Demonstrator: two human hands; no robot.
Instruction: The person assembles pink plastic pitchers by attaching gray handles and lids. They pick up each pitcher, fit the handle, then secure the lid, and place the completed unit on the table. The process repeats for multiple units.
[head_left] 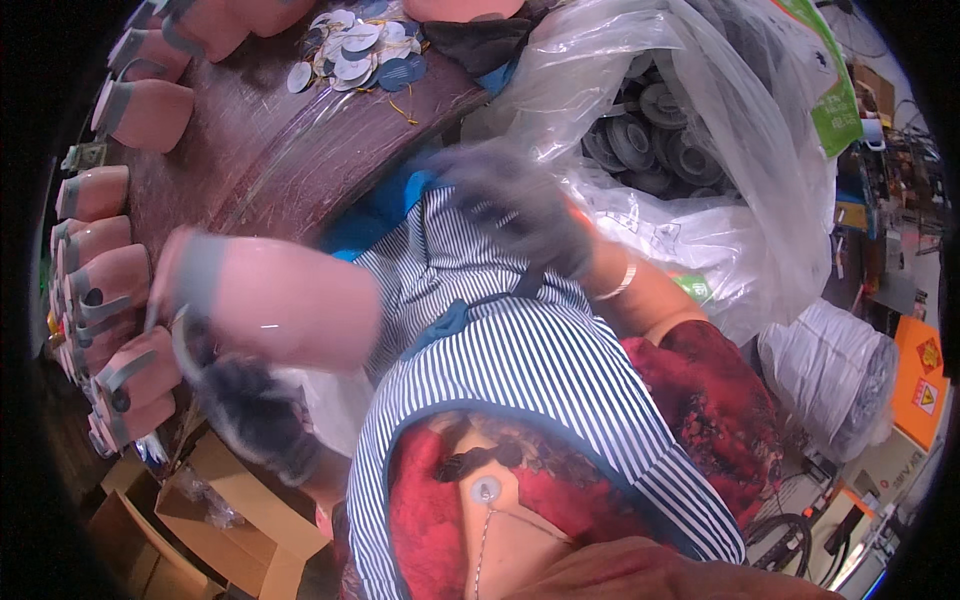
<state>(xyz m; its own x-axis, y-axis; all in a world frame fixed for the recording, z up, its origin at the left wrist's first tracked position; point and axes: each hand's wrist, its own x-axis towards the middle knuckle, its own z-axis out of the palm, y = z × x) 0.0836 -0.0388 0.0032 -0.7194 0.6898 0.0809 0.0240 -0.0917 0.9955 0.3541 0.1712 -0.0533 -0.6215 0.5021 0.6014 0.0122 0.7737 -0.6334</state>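
My left hand [255, 410], in a dark glove, grips a pink tumbler [295, 300] with a grey band and a grey handle. The tumbler lies tilted on its side in front of my striped apron [500, 370], its grey end toward the left. My right hand [515, 205], also gloved, is smeared by motion above my lap, between the table edge and the plastic bag. Its fingers are too blurred to read, and nothing can be made out in it.
More pink tumblers [150, 115] line the left side of the dark table [260, 130]. Round tags [360, 60] with yellow strings lie at the back. Grey round lids [650, 140] fill a clear bag [760, 130] at right. Cardboard boxes [225, 500] stand lower left, a wrapped roll [830, 375] at right.
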